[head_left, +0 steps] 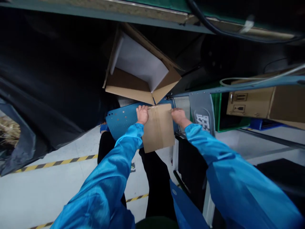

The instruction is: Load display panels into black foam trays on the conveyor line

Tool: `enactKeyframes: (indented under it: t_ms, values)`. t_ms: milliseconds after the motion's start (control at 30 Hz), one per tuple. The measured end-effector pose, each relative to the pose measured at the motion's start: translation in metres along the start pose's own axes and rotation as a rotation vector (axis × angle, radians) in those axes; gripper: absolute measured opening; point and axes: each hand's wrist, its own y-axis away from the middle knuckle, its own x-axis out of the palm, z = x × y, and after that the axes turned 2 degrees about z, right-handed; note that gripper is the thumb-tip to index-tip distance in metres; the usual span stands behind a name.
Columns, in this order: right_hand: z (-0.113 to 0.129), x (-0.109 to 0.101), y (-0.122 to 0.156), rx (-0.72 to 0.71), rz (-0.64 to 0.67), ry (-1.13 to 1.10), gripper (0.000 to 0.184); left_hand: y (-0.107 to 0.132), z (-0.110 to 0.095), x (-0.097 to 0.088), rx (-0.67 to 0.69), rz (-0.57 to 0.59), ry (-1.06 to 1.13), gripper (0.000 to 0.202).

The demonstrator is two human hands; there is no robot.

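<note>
Centrally, left hand (142,114), right hand (179,116) holding carton (158,128) edges, open floor (47,187) leftward

The one camera rides on the person's head, peering forward and steeply down. Closest to it come the left sleeve (107,178) and right sleeve (233,171), reaching away to either side of a cardboard box (158,128) at the middle, seen from above and well within reach. The open carton (130,83) lies farther off, and at left the view drops past the legs (157,184) to the floor (30,197).
</note>
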Motion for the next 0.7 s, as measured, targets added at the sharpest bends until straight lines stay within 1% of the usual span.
enactKeyframes:
  t_ms: [67, 133, 200, 300, 400, 467, 533, 633, 700]
  values:
    - [0.022, 0.029, 0.035, 0.062, 0.058, -0.11, 0.031, -0.001, -0.006, -0.003, -0.003, 0.018, -0.072, 0.043]
    - [0.034, 0.063, 0.074, 0.184, 0.115, -0.285, 0.035, -0.003, -0.012, -0.006, -0.003, 0.041, -0.131, 0.045]
    - [0.036, 0.101, 0.116, 0.334, 0.148, -0.466, 0.039, -0.006, -0.015, -0.007, 0.0, 0.068, -0.176, 0.046]
    - [0.037, 0.157, 0.177, 0.54, 0.153, -0.71, 0.043, -0.01, -0.015, -0.008, -0.015, 0.113, -0.22, 0.047]
    - [0.047, 0.2, 0.221, 0.672, 0.148, -0.915, 0.046, -0.015, -0.014, -0.007, -0.049, 0.124, -0.257, 0.044]
    - [0.058, 0.219, 0.237, 0.724, 0.153, -0.999, 0.045, -0.018, -0.015, -0.007, -0.055, 0.124, -0.276, 0.042]
    - [0.07, 0.232, 0.242, 0.76, 0.155, -1.05, 0.042, -0.022, -0.017, -0.01, -0.052, 0.152, -0.293, 0.041]
    - [0.087, 0.245, 0.236, 0.798, 0.142, -1.118, 0.038, -0.025, -0.022, -0.015, -0.061, 0.205, -0.333, 0.04]
    - [0.096, 0.252, 0.228, 0.829, 0.136, -1.156, 0.04, -0.026, -0.024, -0.019, -0.05, 0.207, -0.365, 0.037]
